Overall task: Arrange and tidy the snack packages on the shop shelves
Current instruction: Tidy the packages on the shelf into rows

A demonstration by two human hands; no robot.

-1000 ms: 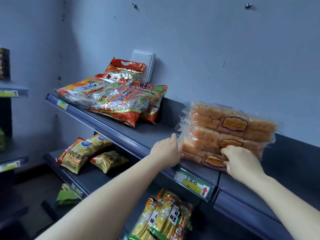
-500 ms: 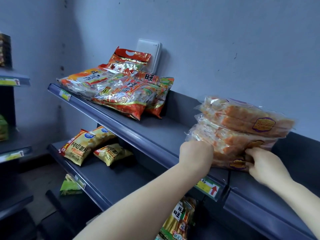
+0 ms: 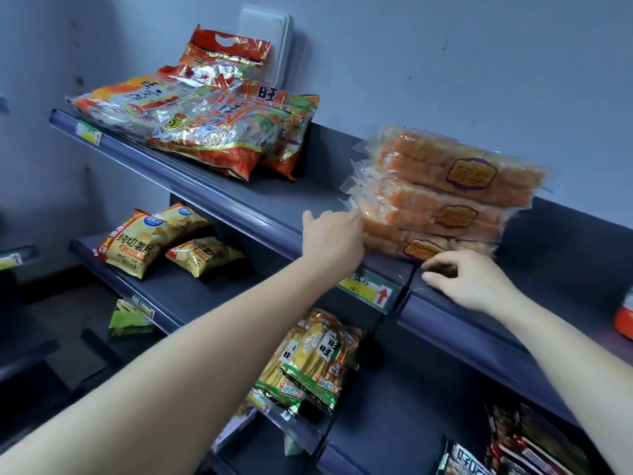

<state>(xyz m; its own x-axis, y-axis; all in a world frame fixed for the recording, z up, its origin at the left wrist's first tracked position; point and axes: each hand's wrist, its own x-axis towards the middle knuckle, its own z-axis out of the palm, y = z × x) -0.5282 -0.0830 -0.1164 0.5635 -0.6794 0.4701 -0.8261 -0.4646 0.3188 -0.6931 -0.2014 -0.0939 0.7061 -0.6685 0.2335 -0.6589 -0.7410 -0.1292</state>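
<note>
A stack of three clear bread packages (image 3: pixel 445 193) with purple-rimmed labels lies on the top grey shelf (image 3: pixel 274 207), near its right end. My left hand (image 3: pixel 334 238) reaches over the shelf lip and touches the stack's left end, fingers extended and thumb spread. My right hand (image 3: pixel 469 279) rests on the shelf's front edge. Its curled thumb and fingers pinch the front edge of the bottom package.
Red-orange cracker bags (image 3: pixel 212 132) are piled at the top shelf's left, below a white wall box (image 3: pixel 270 39). Two yellow crisp bags (image 3: pixel 147 241) lie on the middle shelf. Yellow-green bags (image 3: pixel 315 358) sit below a price tag (image 3: pixel 370 289). Dark packets (image 3: pixel 513 450) are at bottom right.
The bread stack has slid to the right along the top shelf and now lies flat. My left hand has loosened from a fist to extended fingers at its end. My right hand has dropped to the bottom package's front edge.
</note>
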